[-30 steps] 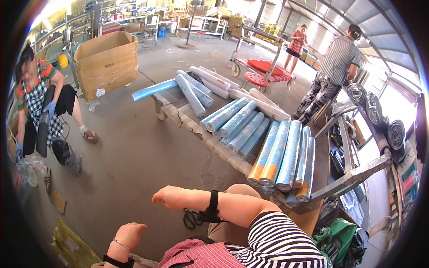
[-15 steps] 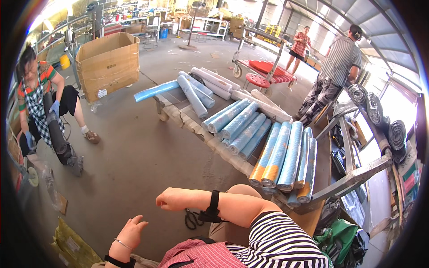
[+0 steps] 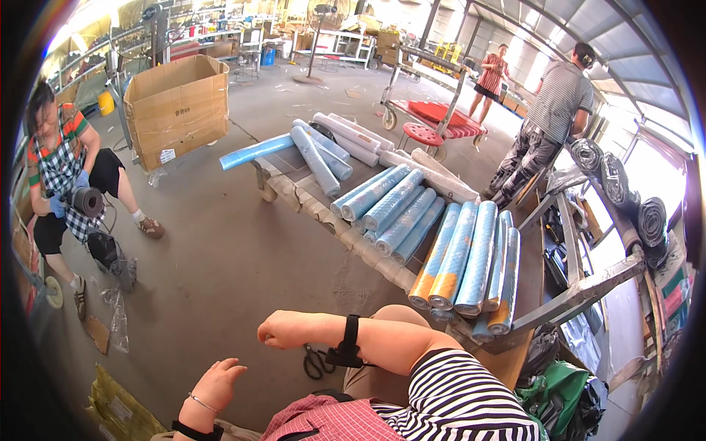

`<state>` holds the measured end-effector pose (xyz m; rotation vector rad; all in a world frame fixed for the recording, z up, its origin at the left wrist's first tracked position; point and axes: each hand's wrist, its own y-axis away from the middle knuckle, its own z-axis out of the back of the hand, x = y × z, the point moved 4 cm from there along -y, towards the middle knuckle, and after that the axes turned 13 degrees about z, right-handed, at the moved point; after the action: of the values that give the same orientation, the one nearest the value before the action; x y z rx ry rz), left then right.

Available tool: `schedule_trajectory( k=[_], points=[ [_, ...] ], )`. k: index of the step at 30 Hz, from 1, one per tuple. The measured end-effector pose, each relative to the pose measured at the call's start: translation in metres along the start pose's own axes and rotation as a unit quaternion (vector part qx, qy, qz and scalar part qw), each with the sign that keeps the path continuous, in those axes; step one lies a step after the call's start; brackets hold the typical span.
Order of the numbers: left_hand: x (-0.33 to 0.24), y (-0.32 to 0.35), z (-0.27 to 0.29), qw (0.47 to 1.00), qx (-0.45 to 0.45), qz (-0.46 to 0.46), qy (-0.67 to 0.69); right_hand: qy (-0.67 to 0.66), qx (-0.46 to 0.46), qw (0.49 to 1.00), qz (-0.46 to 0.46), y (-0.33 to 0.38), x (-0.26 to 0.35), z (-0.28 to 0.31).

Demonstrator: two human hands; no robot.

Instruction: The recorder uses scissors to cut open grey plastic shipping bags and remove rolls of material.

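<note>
Across the platform (image 3: 318, 213) at right, blue rolls (image 3: 395, 200) are lying side by side, probably limiting rolling. We are holding our left hand (image 3: 215, 386) loosely spread, right hand (image 3: 288, 328) curled, grip unclear.

Bright daylight glare, warped edges

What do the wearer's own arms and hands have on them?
Both hands are ungloved. By the left hand sits a thin silvery bracelet, with a black strap below it. The right hand has a black band with a dark module up its forearm, then a black-and-white striped sleeve.
</note>
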<state>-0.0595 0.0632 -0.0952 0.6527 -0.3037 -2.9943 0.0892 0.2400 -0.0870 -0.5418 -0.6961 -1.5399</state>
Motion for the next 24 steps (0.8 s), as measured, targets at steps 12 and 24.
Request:
schedule_trajectory(
  k=[12,24],
  points=[
    [0.0028,0.0002,-0.0010,0.999,-0.020,0.021,0.031,0.001,-0.008,1.000,0.012,0.0021,-0.0011,-0.0014],
    [0.0029,0.0014,-0.0042,0.998,-0.009,0.023,0.053,-0.003,0.043,0.999,-0.018,0.0050,0.0048,-0.0015]
  ],
)
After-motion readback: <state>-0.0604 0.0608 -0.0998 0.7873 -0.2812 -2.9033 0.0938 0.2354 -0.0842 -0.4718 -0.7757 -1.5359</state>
